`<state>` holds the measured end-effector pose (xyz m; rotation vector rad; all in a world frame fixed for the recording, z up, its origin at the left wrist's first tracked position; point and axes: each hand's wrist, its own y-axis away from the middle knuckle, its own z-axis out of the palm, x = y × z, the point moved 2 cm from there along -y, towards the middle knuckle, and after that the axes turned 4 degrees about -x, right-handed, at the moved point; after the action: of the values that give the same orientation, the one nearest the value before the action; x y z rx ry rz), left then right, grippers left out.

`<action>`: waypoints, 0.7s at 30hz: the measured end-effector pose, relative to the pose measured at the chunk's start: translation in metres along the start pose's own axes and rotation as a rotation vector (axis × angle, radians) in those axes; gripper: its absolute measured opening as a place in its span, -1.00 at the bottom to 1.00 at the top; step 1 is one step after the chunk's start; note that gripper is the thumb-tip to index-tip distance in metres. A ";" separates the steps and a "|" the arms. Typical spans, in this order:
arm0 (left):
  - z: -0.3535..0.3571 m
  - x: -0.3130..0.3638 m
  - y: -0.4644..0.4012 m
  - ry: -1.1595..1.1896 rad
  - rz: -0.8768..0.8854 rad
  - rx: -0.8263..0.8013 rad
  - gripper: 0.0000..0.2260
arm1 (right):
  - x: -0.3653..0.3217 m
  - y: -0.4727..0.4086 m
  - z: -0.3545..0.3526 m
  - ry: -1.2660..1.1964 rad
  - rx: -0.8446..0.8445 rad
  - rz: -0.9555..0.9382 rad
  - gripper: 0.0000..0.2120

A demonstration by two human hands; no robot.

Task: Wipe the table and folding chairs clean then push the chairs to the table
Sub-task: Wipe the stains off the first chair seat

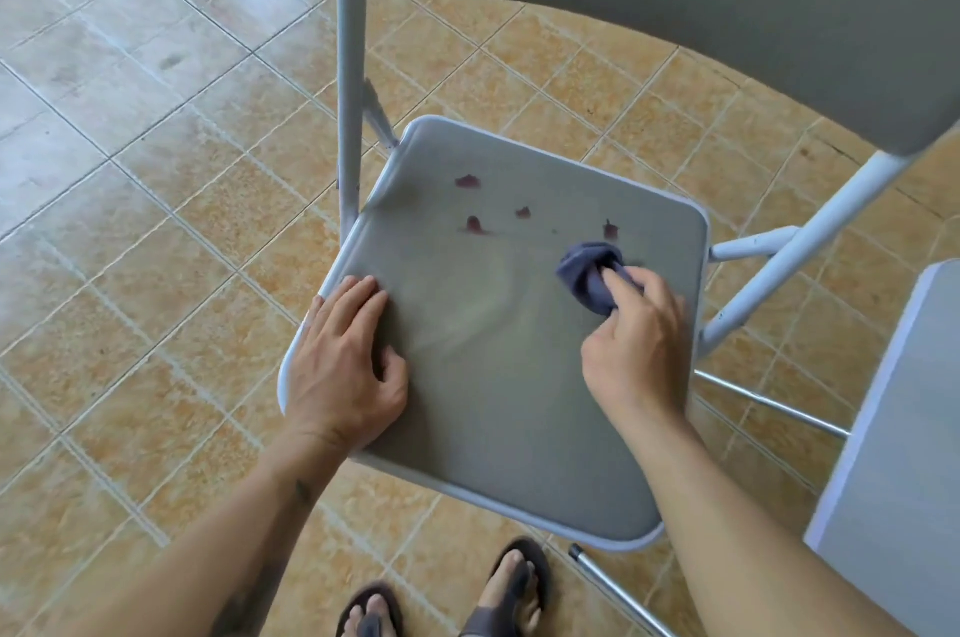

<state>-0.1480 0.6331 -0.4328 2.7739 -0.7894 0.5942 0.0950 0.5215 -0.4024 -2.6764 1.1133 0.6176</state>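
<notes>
Right hand (636,340) grips a bunched blue-grey cloth (589,273) on the grey padded folding chair seat (493,376); left hand (345,366) rests flat, fingers relaxed

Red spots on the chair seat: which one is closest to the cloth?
The spot farthest right, just above the bunched blue cloth in the right hand. The other three spots sit farther left on the seat.

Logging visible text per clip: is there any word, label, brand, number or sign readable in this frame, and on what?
None: no readable text anywhere in the head view.
The folding chair seat and backrest are plain grey, with no label showing.
The cloth in the right hand bears no print.
The left hand rests on the seat; a dark mark on that forearm is too blurred to read.
</notes>
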 end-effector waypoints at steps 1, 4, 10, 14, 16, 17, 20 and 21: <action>-0.003 0.003 -0.005 -0.007 0.025 -0.004 -0.44 | -0.015 0.004 -0.004 -0.008 -0.005 -0.056 -0.45; -0.010 0.009 -0.037 -0.038 0.084 0.000 -0.42 | -0.061 0.019 0.008 0.156 -0.315 -0.249 -0.36; 0.011 0.017 -0.053 -0.166 0.148 -0.034 -0.39 | -0.032 0.016 0.042 0.188 -0.427 -0.473 -0.42; 0.016 0.012 -0.055 -0.165 0.149 -0.024 -0.39 | 0.007 -0.005 0.036 0.249 -0.365 -0.613 -0.49; 0.020 0.016 -0.055 -0.168 0.147 -0.036 -0.38 | 0.037 -0.025 0.023 0.300 -0.276 -0.554 -0.53; 0.021 0.020 -0.056 -0.163 0.146 -0.042 -0.38 | 0.055 -0.038 0.013 0.318 -0.230 -0.477 -0.53; 0.022 0.029 -0.061 -0.148 0.150 -0.048 -0.38 | 0.085 -0.067 -0.007 0.310 -0.084 -0.178 -0.54; 0.022 0.031 -0.064 -0.147 0.149 -0.048 -0.38 | 0.082 -0.071 -0.006 0.267 -0.035 -0.106 -0.55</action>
<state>-0.0827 0.6658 -0.4442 2.7557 -1.0342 0.3934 0.1989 0.5174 -0.4327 -2.8891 1.0176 0.2699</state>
